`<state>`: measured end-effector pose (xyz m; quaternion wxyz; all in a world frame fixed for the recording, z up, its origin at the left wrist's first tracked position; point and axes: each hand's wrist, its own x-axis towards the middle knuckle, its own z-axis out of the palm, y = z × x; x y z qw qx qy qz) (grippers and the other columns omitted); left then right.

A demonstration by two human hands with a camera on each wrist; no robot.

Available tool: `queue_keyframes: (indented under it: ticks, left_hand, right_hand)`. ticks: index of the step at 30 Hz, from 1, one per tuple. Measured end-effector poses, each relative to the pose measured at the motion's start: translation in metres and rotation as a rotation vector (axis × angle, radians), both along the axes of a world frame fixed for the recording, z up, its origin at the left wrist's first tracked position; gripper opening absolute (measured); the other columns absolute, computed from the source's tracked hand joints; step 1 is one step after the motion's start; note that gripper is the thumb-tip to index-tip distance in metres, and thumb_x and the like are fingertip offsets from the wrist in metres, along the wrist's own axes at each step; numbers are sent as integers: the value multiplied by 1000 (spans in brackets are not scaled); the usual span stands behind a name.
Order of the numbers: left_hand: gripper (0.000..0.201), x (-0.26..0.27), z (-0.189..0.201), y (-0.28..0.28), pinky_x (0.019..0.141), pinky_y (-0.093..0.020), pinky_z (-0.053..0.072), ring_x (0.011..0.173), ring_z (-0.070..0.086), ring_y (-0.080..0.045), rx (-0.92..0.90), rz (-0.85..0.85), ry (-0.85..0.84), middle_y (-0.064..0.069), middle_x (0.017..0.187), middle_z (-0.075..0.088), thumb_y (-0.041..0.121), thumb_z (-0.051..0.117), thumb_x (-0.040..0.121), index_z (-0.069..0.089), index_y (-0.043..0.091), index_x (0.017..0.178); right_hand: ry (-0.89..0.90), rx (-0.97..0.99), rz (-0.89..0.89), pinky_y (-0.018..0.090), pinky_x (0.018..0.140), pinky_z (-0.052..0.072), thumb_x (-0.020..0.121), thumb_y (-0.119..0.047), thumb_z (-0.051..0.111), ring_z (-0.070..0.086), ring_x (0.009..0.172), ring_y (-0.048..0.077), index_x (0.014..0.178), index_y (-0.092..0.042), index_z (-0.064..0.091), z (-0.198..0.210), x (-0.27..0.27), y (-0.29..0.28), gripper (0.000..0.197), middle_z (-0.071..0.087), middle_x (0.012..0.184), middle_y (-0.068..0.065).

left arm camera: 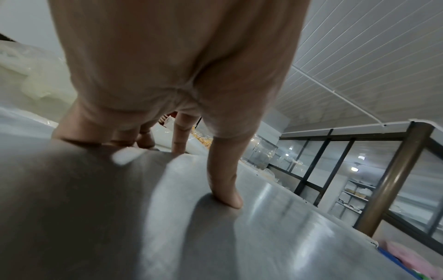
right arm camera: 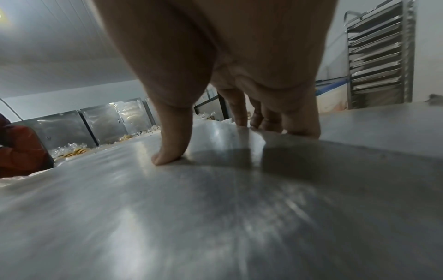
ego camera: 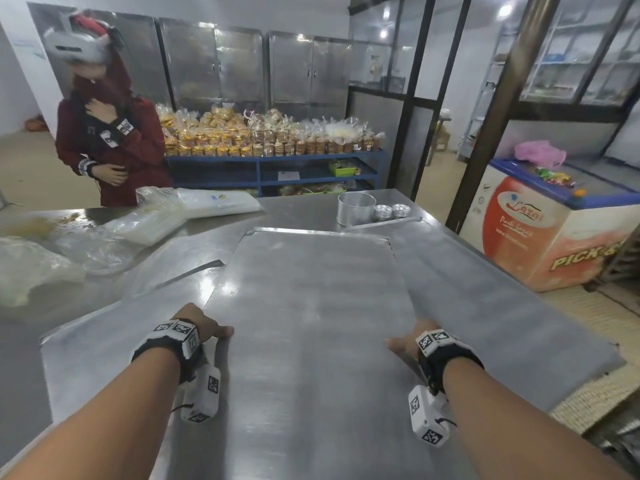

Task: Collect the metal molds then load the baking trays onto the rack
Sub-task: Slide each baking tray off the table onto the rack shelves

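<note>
A large flat metal baking tray [ego camera: 311,306] lies lengthwise in front of me on the steel table. My left hand [ego camera: 206,325] grips its left edge and my right hand [ego camera: 410,341] grips its right edge. In the wrist views each thumb [left arm camera: 227,191] [right arm camera: 171,149] presses on the tray's top while the other fingers [left arm camera: 146,140] curl over the rim. Two more trays lie partly under it, one on the left [ego camera: 110,344] and one on the right [ego camera: 491,306]. A tall round metal tin [ego camera: 356,207] and small stacked molds [ego camera: 391,211] stand at the table's far end. The tray rack [right arm camera: 378,55] stands off to my right.
A person in a red hooded top [ego camera: 110,150] stands at the table's far left. Plastic bags [ego camera: 145,223] lie on the left part of the table. A chest freezer [ego camera: 540,230] is close on the right. Blue shelves with packed biscuits [ego camera: 270,140] line the back.
</note>
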<state>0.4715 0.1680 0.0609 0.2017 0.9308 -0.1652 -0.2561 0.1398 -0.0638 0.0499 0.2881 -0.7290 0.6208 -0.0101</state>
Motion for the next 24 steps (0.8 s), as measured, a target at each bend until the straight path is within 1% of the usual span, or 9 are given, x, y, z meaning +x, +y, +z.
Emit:
queue_keyframes:
  ticks: [2, 4, 7, 14, 16, 18, 20, 22, 24]
  left_hand:
    - [64, -23, 11, 4, 74, -33, 47, 89, 64, -29, -25, -21, -5, -14, 100, 68, 38, 90, 66, 60, 0, 109]
    - [64, -44, 18, 6, 73, -32, 46, 88, 63, -29, -40, -44, -8, -14, 102, 68, 35, 91, 66, 61, -1, 109]
    - [64, -78, 30, 7, 68, -31, 46, 83, 64, -29, -66, -95, -16, -14, 95, 69, 34, 93, 62, 65, -2, 106]
    - [72, -164, 44, -16, 81, -38, 54, 93, 66, -31, -97, -240, -18, -15, 101, 70, 40, 93, 60, 60, -3, 108]
    - [71, -191, 45, -23, 75, -34, 51, 89, 63, -28, -64, -310, -43, -13, 103, 69, 45, 89, 64, 55, -2, 106]
    - [71, -216, 45, -31, 70, -31, 47, 89, 63, -28, -60, -379, -65, -12, 105, 69, 49, 87, 66, 53, 2, 106]
    - [72, -241, 49, -39, 76, -31, 48, 100, 65, -28, -47, -459, -84, -11, 110, 68, 53, 82, 70, 55, 1, 113]
    - [74, -262, 50, -50, 78, -32, 49, 102, 66, -28, -30, -529, -105, -11, 111, 69, 54, 83, 68, 61, 0, 114]
    - [72, -282, 49, -64, 81, -35, 52, 100, 67, -31, -69, -558, -85, -16, 107, 70, 46, 90, 61, 65, -2, 108]
  right_hand:
    - [-17, 10, -8, 28, 92, 49, 46, -68, 80, 64, 110, 27, 127, -13, 62, 3, -26, 3, 100, 66, 125, 6]
    - [-41, 22, -61, 32, 94, 50, 54, -55, 88, 65, 108, 28, 122, -8, 64, 17, -54, 18, 86, 68, 121, 7]
    - [-69, 17, -116, 30, 90, 50, 61, -45, 90, 66, 104, 27, 119, -8, 65, 34, -102, 37, 73, 69, 118, 7]
    - [-107, -7, -293, 33, 97, 49, 61, -40, 91, 63, 113, 29, 124, -4, 61, 49, -217, 76, 79, 66, 124, 10]
    - [-101, -6, -356, 33, 98, 48, 62, -40, 91, 62, 114, 29, 125, -5, 61, 53, -249, 88, 78, 66, 125, 9]
    - [-92, -8, -411, 34, 95, 49, 61, -39, 92, 63, 111, 29, 124, -6, 61, 54, -281, 100, 79, 66, 123, 10]
    - [-92, 3, -464, 32, 90, 48, 60, -35, 93, 64, 106, 29, 126, -7, 59, 54, -312, 111, 79, 66, 122, 11]
    - [-101, 23, -505, 29, 83, 46, 60, -33, 93, 64, 93, 26, 122, -9, 61, 57, -337, 128, 74, 68, 110, 9]
    - [-95, 30, -561, 32, 86, 50, 51, -45, 93, 65, 90, 26, 121, -12, 63, 55, -361, 139, 83, 68, 103, 6]
